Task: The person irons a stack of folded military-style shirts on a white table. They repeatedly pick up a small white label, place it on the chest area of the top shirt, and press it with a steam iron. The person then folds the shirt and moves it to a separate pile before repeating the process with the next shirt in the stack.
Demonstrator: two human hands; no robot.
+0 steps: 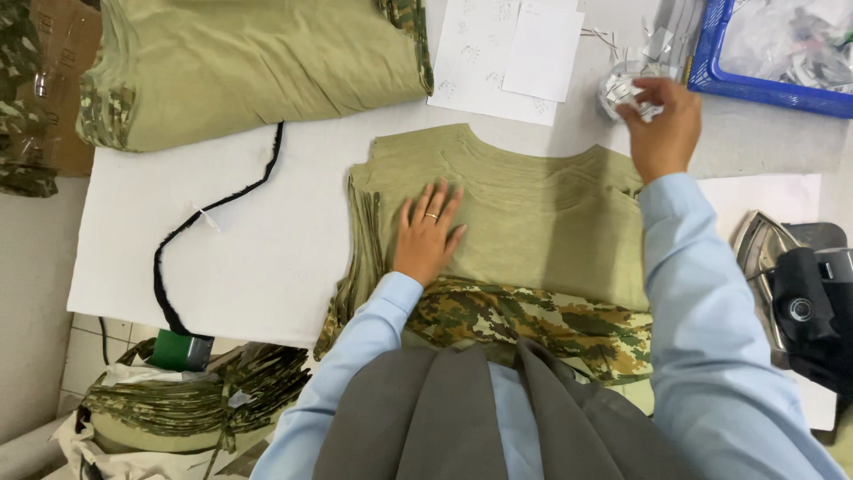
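A stack of olive-green cut fabric pieces [524,222] with a camouflage lower part lies on the white table [267,240] in front of me. My left hand [428,233] rests flat on the stack's left side, fingers spread, a ring on one finger. My right hand [662,124] reaches to the far right, its fingers closed on small white paper slips [625,92] in a little clear container. Light blue sleeves cover both arms.
A larger pile of olive fabric [258,62] lies at the back left. White paper sheets [511,49] and a blue tray [764,49] stand at the back. An iron [791,284] sits at right. A black cord [213,213] crosses the table. Camouflage bundles [195,400] lie below left.
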